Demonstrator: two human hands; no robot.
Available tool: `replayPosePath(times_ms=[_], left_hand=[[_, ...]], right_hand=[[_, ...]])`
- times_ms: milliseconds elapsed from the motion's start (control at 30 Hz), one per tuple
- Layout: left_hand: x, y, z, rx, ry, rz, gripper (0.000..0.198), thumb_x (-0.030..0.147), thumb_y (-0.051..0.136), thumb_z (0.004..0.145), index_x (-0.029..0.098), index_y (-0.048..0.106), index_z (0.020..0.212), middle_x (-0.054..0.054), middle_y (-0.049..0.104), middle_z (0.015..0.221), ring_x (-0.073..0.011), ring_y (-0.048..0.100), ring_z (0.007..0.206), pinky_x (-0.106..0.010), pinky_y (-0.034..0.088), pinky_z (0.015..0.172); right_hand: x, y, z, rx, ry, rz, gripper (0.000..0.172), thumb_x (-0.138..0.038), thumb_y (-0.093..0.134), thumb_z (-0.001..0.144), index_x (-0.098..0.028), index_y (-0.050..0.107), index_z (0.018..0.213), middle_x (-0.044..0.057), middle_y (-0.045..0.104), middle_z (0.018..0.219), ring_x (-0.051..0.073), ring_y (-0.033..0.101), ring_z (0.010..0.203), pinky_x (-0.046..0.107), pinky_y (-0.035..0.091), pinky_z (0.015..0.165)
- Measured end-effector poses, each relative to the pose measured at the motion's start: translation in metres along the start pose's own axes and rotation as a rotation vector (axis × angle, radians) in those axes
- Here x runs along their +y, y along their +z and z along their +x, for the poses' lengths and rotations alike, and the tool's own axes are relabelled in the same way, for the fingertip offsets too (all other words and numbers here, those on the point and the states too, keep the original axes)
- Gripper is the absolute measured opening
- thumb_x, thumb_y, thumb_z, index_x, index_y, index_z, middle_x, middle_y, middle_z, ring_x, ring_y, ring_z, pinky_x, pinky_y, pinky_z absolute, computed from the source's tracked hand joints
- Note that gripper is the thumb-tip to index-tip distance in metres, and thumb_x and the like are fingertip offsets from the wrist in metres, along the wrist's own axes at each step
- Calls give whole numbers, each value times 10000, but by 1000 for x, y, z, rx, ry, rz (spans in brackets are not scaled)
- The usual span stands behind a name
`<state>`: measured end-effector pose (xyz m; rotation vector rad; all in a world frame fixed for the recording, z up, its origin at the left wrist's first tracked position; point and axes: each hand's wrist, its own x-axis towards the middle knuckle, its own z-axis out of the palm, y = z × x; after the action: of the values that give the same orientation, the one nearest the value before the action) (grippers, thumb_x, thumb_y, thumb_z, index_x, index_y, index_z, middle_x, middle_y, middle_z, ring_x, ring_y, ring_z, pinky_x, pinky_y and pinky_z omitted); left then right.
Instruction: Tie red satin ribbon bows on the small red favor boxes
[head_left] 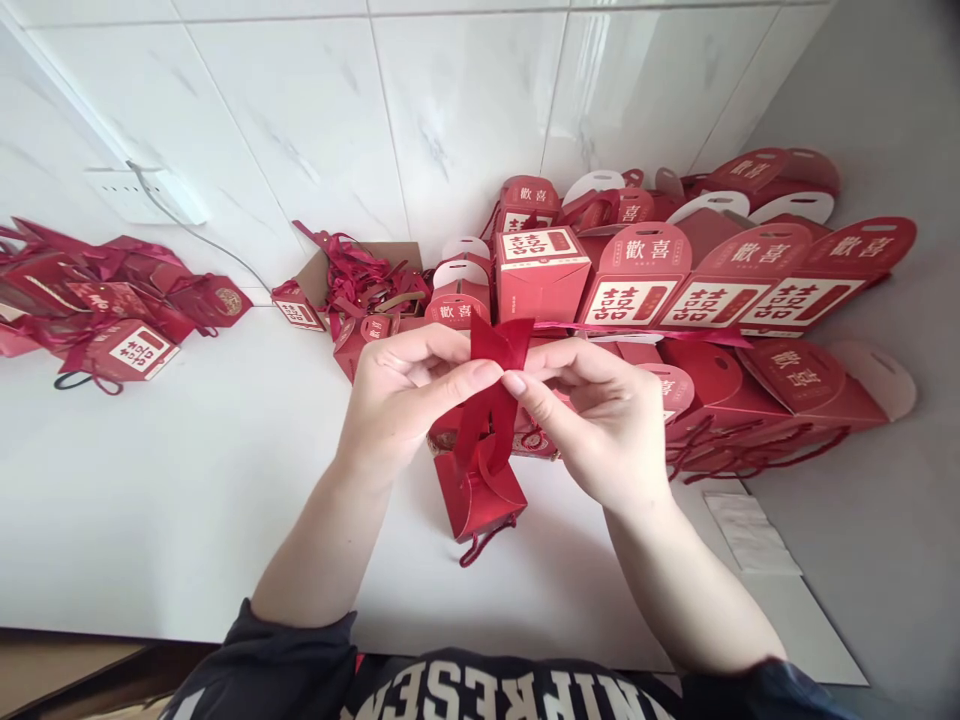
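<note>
Ribbon (pixel 501 342), red, pinched at mid-length by both hands, raised above small box (pixel 487 508) on white table (pixel 225 480)

Left hand (pixel 401 395): thumb and forefinger closed on ribbon from left side; right hand (pixel 607 425): matching pinch from right, thumb tips meeting in front; lower strands hanging down to box top, join not clear; dark red cord (pixel 489 542) at near side of box; behind and to right, rows of red boxes (pixel 630 300); far left, red pile (pixel 124 300) near tiled wall (pixel 465 90)
</note>
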<state>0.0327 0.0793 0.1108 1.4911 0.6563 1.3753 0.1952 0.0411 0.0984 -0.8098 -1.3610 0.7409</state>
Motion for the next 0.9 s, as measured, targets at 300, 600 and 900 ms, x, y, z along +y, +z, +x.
replayPosePath(times_ms=[300, 600, 900], left_hand=[[-9, 6, 5, -40, -165, -130, 171, 281, 818, 746, 221, 769, 899, -7, 739, 813, -132, 698, 787, -226, 569, 736], [-11, 7, 5, -96, -323, -237, 147, 337, 811, 748, 212, 768, 813, -14, 731, 789, -152, 681, 782, -278, 546, 754], [-13, 18, 5, 37, -72, -93, 92, 291, 811, 745, 243, 755, 691, 21, 516, 710, -99, 506, 723, -233, 447, 715]], right_hand=[[7, -1, -2, -44, 60, 25, 30, -223, 711, 870, -203, 692, 881, -19, 711, 818, 102, 658, 723, 203, 546, 651], [12, -2, -2, -81, 74, 68, 24, -218, 691, 886, -208, 674, 873, -15, 688, 834, 113, 645, 755, 228, 541, 694], [7, -7, 0, -113, 92, 119, 90, -298, 649, 923, -223, 686, 957, -19, 661, 815, 102, 601, 715, 200, 493, 608]])
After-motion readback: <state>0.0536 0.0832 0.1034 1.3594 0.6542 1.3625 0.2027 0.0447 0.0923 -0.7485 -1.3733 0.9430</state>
